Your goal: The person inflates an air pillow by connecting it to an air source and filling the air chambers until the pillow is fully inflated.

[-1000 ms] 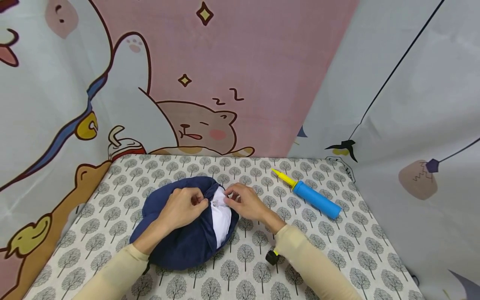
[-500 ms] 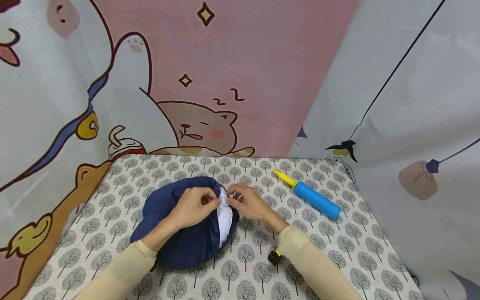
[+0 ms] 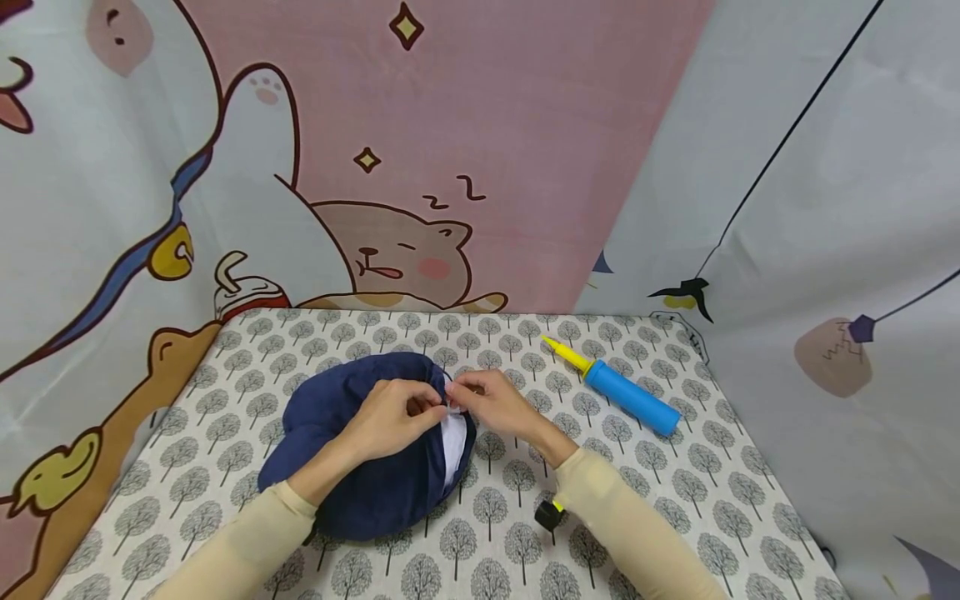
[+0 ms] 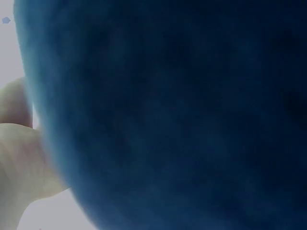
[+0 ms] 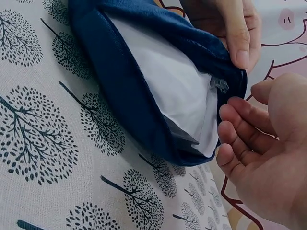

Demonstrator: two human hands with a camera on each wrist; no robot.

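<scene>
A navy plush pillow cover [image 3: 345, 492] lies on the table, unzipped along its right side. Inside the gap shows a white liner [image 5: 165, 72] with a small clear plastic valve [image 5: 220, 85] near the end of the opening. My left hand [image 3: 390, 417] grips the cover's edge beside the zipper, thumb on the fabric; in the left wrist view the blurred plush hides most of that hand [image 4: 24, 167]. My right hand [image 3: 498, 406] is at the opening's far end, fingers loosely bent, fingertips right at the rim. Between its thumb and forefinger nothing shows in the right wrist view.
A blue hand pump [image 3: 633, 400] with a yellow nozzle lies to the right on the tree-print tablecloth [image 3: 487, 546]. Near my right sleeve sits a small black and yellow object [image 3: 548, 515]. Cartoon-printed curtains [image 3: 540, 125] stand behind and beside the table.
My left hand has moved a little right, drawing the cover's edge over the liner. Less white shows, and the valve is out of sight in the head view.
</scene>
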